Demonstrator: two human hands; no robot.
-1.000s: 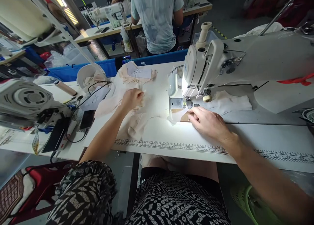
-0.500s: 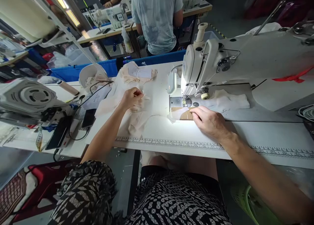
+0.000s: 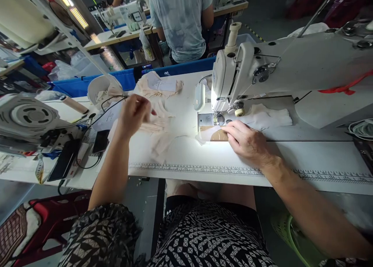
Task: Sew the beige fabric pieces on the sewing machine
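Note:
My right hand (image 3: 244,140) is at the sewing machine (image 3: 230,77), its fingertips pinched on the edge of a pale fabric piece (image 3: 207,133) by the presser foot. That piece lies partly over a brown patch beside the needle plate (image 3: 205,119). My left hand (image 3: 135,113) is raised over the left part of the table, blurred, with its fingers curled; whether it holds anything cannot be made out. Thin beige fabric pieces (image 3: 160,143) lie to the right of it and below.
A paper-topped fabric pile (image 3: 163,84) lies at the back. At left are a second machine (image 3: 32,115), a thread cone (image 3: 74,104), a phone (image 3: 101,141) and cables. A printed ruler (image 3: 204,169) runs along the front edge. A person (image 3: 182,22) stands beyond.
My left hand has moved left and up, away from the beige pieces. My right hand stays by the needle area, at the pale fabric. The view has shifted slightly.

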